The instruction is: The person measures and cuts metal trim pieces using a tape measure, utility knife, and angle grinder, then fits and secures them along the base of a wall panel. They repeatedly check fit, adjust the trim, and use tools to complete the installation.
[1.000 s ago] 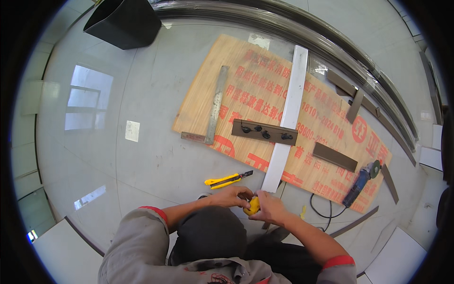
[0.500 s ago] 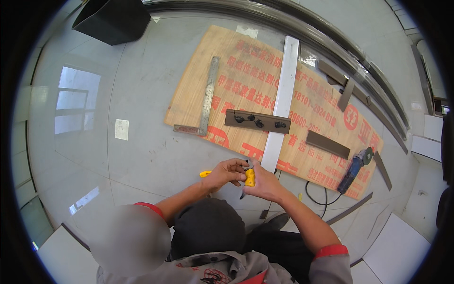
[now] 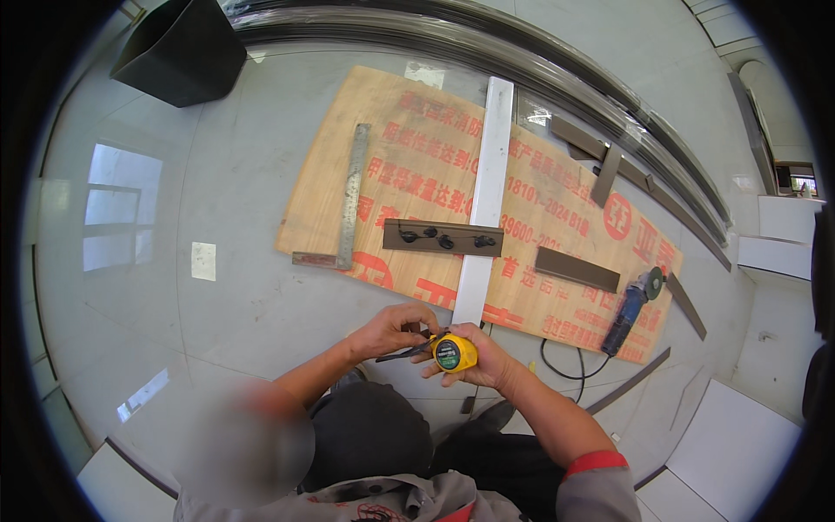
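A yellow tape measure with a dark round label rests in my right hand, whose fingers wrap its case. My left hand pinches at the tape measure's near-left side, thumb and fingertips together. A dark strap sticks out below those fingertips; whether they grip the strap or the blade end is hidden. Both hands are just short of the printed wooden board. On it lie a long white strip, a brown strip with black blobs across it, and a metal square.
A blue angle grinder lies at the board's right end, its cord looping onto the floor. Another brown strip is left of it. Long wrapped profiles run behind the board. A black bin stands far left.
The tape measure has turned so its round label faces up. A dark strap now shows by my left fingers. The yellow thing beyond my left wrist is out of sight. The whole view has shifted slightly.
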The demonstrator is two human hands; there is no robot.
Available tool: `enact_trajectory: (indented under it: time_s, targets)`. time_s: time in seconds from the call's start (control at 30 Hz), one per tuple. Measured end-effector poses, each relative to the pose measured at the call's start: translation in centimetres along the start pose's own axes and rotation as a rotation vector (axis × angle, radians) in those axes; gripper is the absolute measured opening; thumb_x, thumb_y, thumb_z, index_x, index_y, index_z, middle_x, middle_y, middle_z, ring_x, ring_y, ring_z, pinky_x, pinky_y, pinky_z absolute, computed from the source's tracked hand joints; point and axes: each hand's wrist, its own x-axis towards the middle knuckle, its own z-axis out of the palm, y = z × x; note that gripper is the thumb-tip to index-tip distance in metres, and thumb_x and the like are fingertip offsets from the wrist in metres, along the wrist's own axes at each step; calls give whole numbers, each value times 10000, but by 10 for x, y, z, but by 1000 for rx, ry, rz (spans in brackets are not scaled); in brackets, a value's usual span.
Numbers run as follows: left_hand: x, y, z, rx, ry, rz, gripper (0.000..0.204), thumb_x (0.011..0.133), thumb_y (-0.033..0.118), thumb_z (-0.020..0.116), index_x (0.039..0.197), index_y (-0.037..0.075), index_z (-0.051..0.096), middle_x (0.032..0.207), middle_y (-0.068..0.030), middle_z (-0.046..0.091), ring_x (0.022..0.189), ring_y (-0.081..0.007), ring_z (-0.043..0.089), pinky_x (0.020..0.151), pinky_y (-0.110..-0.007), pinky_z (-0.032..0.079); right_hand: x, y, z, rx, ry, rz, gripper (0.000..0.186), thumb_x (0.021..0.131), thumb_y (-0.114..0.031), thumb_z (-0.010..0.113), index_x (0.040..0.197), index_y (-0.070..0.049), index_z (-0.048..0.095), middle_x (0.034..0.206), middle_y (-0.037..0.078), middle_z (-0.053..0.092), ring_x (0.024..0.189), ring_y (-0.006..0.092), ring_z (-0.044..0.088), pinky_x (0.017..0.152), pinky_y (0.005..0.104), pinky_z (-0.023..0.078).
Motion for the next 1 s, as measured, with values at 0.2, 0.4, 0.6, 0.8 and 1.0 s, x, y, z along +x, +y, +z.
enact_trajectory:
  time_s: [0.2, 0.4, 0.6, 0.8, 1.0]
  targets:
    - [-9, -6, 1, -306, 56, -152, 223, 890, 47, 790, 1057, 39, 641, 1001, -3, 649, 918, -60, 590, 827, -245, 496, 6, 4, -6, -331, 305, -208, 644, 1003, -550, 529, 1318, 11, 567, 1224, 157, 690, 1058, 256, 695, 917, 360, 566]
    - [-13, -4, 7, -271, 80, -173, 124, 946, -3, 680, 1050, 31, 622, 938, -7, 660, 878, -60, 607, 787, -245, 507, -10, -26, 24, -1158, 288, -228, 691, 887, -570, 723, 1270, -8, 600, 1130, 98, 700, 1006, 184, 668, 899, 302, 524]
    - [-6, 5, 21, -304, 2, -302, 127, 963, 31, 682, 1067, 26, 611, 945, -22, 671, 843, -83, 637, 759, -250, 527, 3, -3, 9, -1010, 173, 36, 589, 938, -512, 722, 1269, -49, 570, 1113, 44, 655, 989, 161, 639, 848, 312, 529]
    - [-20, -17, 27, -394, -76, -473, 179, 935, 62, 741, 1082, 23, 647, 962, -25, 689, 842, -88, 650, 762, -249, 533, 4, 68, -25, -316, 338, 19, 570, 957, -515, 675, 1175, 5, 595, 1041, 79, 638, 923, 134, 614, 786, 281, 516]
    - [-16, 3, 37, -136, -228, -371, 167, 907, 57, 778, 1036, 24, 676, 954, 3, 679, 908, -63, 632, 827, -236, 519, 15, 85, -57, -331, 564, 160, 492, 962, -268, 678, 1266, 92, 535, 1048, 185, 694, 976, 294, 706, 867, 406, 568]
